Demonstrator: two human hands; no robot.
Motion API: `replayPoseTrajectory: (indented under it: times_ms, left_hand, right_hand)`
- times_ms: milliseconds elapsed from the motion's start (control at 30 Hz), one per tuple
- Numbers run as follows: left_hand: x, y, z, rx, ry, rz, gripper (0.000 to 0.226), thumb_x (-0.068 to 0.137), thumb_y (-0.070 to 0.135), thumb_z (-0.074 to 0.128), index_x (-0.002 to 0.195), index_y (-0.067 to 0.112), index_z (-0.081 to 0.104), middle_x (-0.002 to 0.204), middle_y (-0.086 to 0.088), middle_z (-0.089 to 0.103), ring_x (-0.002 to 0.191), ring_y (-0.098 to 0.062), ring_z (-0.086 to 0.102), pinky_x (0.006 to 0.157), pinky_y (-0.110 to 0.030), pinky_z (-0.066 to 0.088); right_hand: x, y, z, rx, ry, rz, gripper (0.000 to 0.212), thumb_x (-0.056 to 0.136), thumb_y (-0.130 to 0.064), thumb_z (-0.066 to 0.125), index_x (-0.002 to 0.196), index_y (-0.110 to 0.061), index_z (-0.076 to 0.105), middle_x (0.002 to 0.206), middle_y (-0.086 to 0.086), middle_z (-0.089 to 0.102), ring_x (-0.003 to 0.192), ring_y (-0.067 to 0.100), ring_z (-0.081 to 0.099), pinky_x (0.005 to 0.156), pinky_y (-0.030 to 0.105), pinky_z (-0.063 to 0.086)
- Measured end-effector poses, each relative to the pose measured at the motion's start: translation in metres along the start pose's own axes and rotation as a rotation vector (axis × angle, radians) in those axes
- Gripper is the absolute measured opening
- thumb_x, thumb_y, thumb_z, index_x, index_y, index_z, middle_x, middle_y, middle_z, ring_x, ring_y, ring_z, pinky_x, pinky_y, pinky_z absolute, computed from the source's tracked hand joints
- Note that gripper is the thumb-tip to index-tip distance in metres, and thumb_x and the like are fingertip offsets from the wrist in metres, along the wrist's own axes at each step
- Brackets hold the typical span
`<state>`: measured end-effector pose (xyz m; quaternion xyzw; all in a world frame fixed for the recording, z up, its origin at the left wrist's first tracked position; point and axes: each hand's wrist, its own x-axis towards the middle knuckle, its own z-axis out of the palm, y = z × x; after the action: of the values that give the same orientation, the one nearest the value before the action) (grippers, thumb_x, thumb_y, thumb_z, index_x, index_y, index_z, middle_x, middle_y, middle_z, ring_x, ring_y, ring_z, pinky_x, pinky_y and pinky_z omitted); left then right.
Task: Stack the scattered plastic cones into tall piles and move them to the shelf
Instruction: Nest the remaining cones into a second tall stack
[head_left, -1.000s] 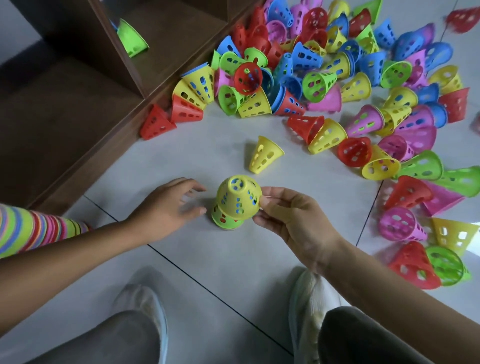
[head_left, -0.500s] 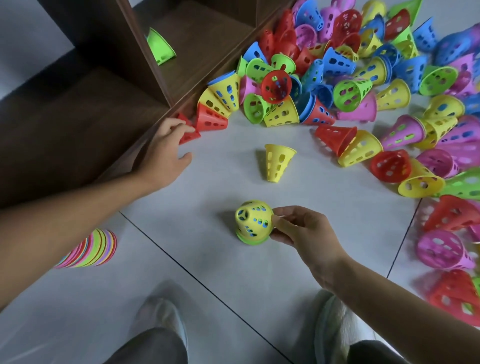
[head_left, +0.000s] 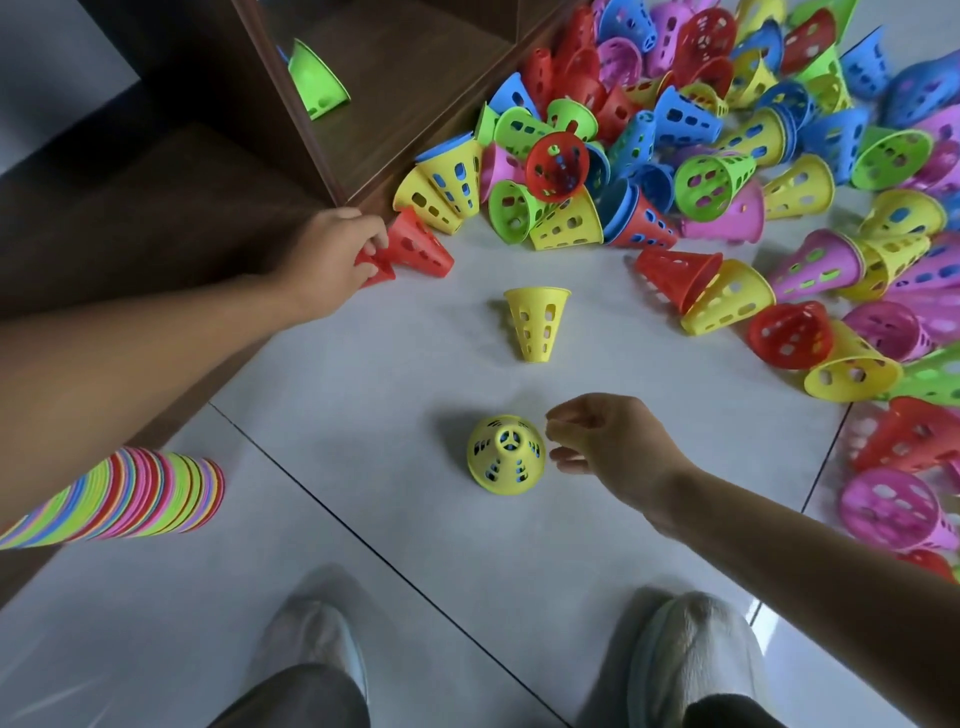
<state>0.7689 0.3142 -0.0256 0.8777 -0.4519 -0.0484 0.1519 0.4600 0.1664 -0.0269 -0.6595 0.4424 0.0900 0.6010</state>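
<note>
A short stack topped by a yellow cone (head_left: 505, 454) stands upright on the floor between my feet and the heap. My right hand (head_left: 608, 447) hovers just right of it, fingers loosely curled, holding nothing. My left hand (head_left: 332, 260) reaches to the shelf's foot and pinches a small red cone (head_left: 376, 265) lying against a second red cone (head_left: 423, 247). A lone yellow cone (head_left: 536, 322) stands upside down in the middle of the floor. A large heap of coloured cones (head_left: 701, 171) fills the upper right.
The dark wooden shelf (head_left: 395, 104) stands at upper left with one green cone (head_left: 314, 85) inside. A tall multicoloured pile (head_left: 119, 499) lies at the left under my forearm. My two shoes (head_left: 691, 660) are at the bottom.
My left hand went from beside the yellow stack up to the shelf's foot and took hold of the red cone. My right hand let go of the stack, which now stands alone.
</note>
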Motion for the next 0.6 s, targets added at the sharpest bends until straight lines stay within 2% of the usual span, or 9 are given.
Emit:
replayPoseTrajectory:
  times_ms: [100, 167, 233, 333, 467, 600]
  left_hand:
    - [-0.007, 0.001, -0.001, 0.028, -0.014, 0.002, 0.016, 0.082, -0.005, 0.072, 0.096, 0.002, 0.068, 0.095, -0.015, 0.061, 0.079, -0.024, 0.056, 0.069, -0.032, 0.045]
    - [-0.013, 0.003, -0.001, 0.046, -0.010, 0.020, 0.010, 0.084, -0.003, 0.072, 0.093, 0.001, 0.070, 0.096, -0.015, 0.062, 0.083, -0.027, 0.058, 0.069, -0.031, 0.042]
    - [-0.020, 0.006, -0.001, 0.031, 0.013, 0.029, 0.008, 0.084, 0.001, 0.074, 0.090, 0.004, 0.073, 0.094, -0.012, 0.063, 0.086, -0.028, 0.060, 0.070, -0.032, 0.044]
    - [-0.033, 0.017, -0.005, -0.042, 0.065, 0.006, 0.007, 0.081, 0.006, 0.078, 0.086, 0.011, 0.075, 0.085, -0.004, 0.065, 0.081, -0.023, 0.060, 0.070, -0.031, 0.047]
    - [-0.051, 0.040, -0.011, -0.227, 0.094, -0.127, 0.004, 0.083, 0.017, 0.076, 0.086, 0.019, 0.077, 0.083, 0.007, 0.069, 0.073, -0.007, 0.057, 0.069, -0.027, 0.045]
    - [-0.067, 0.066, -0.019, -0.495, 0.075, -0.255, 0.004, 0.085, 0.016, 0.076, 0.088, 0.019, 0.077, 0.083, 0.004, 0.073, 0.079, -0.011, 0.063, 0.076, -0.031, 0.050]
  right_hand:
    - [0.012, -0.013, -0.008, -0.157, 0.053, -0.116, 0.009, 0.092, -0.016, 0.064, 0.098, -0.017, 0.071, 0.092, 0.004, 0.073, 0.086, 0.024, 0.072, 0.083, 0.042, 0.060]
    - [0.020, -0.022, -0.015, -0.337, 0.127, -0.263, 0.014, 0.092, -0.020, 0.064, 0.105, -0.021, 0.069, 0.098, -0.002, 0.070, 0.086, 0.019, 0.068, 0.081, 0.033, 0.056]
    - [0.028, -0.033, -0.022, -0.496, 0.195, -0.441, 0.022, 0.093, -0.020, 0.064, 0.115, -0.022, 0.065, 0.108, -0.003, 0.066, 0.084, 0.013, 0.065, 0.079, 0.027, 0.049]
    - [0.039, -0.054, -0.031, -0.653, 0.234, -0.638, 0.034, 0.094, -0.021, 0.064, 0.127, -0.020, 0.059, 0.124, 0.001, 0.058, 0.088, 0.013, 0.066, 0.084, 0.030, 0.049]
    - [0.057, -0.070, -0.035, -0.758, 0.185, -0.710, 0.043, 0.095, -0.024, 0.063, 0.137, -0.018, 0.054, 0.135, 0.004, 0.054, 0.095, 0.018, 0.067, 0.092, 0.036, 0.049]
    - [0.076, -0.071, -0.038, -0.830, 0.137, -0.659, 0.040, 0.097, -0.022, 0.061, 0.136, -0.016, 0.055, 0.133, 0.007, 0.055, 0.103, 0.025, 0.062, 0.095, 0.039, 0.047]
